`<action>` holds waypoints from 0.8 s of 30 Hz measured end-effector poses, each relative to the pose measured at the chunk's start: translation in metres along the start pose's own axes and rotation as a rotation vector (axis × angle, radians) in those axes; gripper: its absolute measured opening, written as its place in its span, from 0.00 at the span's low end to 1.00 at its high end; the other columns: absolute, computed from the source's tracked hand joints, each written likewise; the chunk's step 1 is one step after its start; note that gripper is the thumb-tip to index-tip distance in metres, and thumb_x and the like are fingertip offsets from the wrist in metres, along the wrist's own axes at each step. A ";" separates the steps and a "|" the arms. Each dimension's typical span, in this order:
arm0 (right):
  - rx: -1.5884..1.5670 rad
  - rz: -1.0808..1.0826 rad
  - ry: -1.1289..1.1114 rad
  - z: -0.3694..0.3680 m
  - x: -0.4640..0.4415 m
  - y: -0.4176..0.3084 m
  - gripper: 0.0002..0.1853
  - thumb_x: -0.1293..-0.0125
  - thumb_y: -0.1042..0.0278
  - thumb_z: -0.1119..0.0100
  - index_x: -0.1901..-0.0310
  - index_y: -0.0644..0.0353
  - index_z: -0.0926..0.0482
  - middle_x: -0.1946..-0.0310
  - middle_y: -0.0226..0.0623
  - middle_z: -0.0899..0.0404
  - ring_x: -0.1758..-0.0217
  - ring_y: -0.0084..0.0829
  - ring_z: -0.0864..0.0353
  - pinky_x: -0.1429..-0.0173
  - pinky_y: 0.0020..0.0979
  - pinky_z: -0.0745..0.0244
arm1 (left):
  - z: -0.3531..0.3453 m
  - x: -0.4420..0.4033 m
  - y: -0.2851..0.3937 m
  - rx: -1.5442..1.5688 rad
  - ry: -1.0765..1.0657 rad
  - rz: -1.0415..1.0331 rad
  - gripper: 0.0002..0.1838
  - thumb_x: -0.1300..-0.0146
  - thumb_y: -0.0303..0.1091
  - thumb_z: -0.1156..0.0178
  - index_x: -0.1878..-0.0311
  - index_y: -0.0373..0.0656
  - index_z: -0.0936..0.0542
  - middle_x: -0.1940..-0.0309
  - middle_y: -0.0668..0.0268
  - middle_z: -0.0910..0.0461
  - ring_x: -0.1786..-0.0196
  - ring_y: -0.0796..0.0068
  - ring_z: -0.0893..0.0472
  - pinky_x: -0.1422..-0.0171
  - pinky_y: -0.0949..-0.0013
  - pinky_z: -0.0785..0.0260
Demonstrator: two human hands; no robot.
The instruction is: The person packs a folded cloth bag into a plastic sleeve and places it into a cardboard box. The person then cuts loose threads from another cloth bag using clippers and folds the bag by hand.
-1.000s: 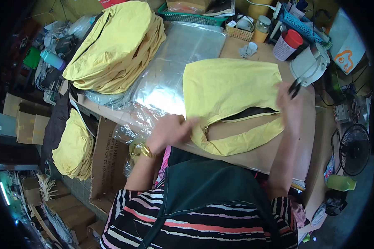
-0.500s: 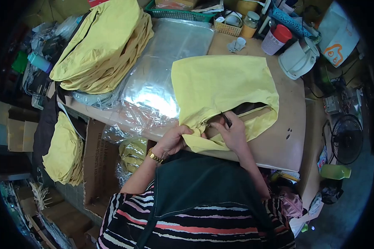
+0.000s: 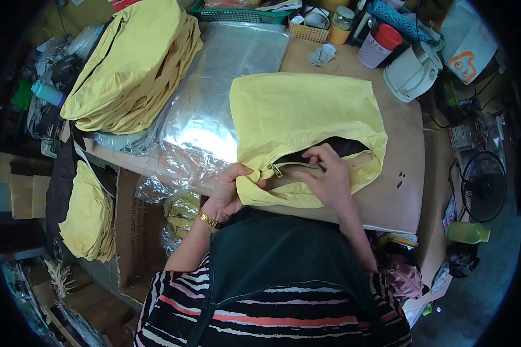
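A yellow fabric bag (image 3: 307, 107) lies on the table with its zipped opening towards me, dark lining showing inside. My left hand (image 3: 230, 188) pinches the bag's left corner, close to the metal zipper pull (image 3: 275, 170). Over the opening is my right hand (image 3: 330, 176), its fingers curled around a small dark tool, mostly hidden in the palm.
Stacked yellow bags (image 3: 133, 69) stand at the back left beside clear plastic sheets (image 3: 231, 63). A white kettle (image 3: 411, 75), a pink cup (image 3: 376, 49) and a wicker basket (image 3: 308, 32) are at the back right. A cardboard box (image 3: 136, 231) is below left.
My right hand came from the bag's right side to the opening, then moved slightly right. My left hand took hold of the left corner. The view has shifted a little.
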State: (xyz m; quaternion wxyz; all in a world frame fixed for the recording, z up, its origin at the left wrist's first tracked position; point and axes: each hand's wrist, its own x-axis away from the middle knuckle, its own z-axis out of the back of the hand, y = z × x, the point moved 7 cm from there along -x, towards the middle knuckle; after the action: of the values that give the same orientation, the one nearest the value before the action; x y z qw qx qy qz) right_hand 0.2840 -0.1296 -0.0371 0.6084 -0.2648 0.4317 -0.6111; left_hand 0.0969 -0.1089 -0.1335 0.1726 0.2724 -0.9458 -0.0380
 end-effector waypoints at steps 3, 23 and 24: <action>0.248 0.185 0.114 -0.005 0.003 -0.008 0.09 0.46 0.72 0.34 0.65 0.63 0.23 0.74 0.38 0.26 0.70 0.39 0.22 0.64 0.35 0.28 | -0.004 0.007 0.006 -0.148 0.142 -0.035 0.21 0.38 0.31 0.48 0.44 0.26 0.32 0.54 0.50 0.22 0.60 0.63 0.17 0.52 0.67 0.21; 0.295 0.215 -0.243 0.009 -0.014 0.041 0.18 0.51 0.86 0.47 0.56 0.65 0.21 0.65 0.52 0.21 0.57 0.52 0.22 0.55 0.42 0.26 | -0.082 -0.035 0.017 -2.337 0.069 -0.703 0.18 0.50 0.28 0.35 0.54 0.44 0.27 0.61 0.60 0.26 0.57 0.58 0.25 0.51 0.58 0.34; 0.295 0.215 -0.243 0.011 -0.013 0.042 0.18 0.51 0.86 0.47 0.56 0.65 0.21 0.65 0.52 0.21 0.57 0.52 0.22 0.55 0.42 0.26 | -0.087 -0.031 0.018 -2.352 0.136 -0.768 0.17 0.50 0.27 0.36 0.56 0.43 0.27 0.61 0.59 0.27 0.57 0.58 0.24 0.53 0.58 0.33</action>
State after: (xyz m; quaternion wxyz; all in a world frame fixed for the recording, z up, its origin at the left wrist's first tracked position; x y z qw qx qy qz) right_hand 0.3166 -0.1150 -0.0646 0.7497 -0.1969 0.2868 -0.5630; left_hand 0.1424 -0.0754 -0.0578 0.3385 0.2128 -0.1851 -0.8977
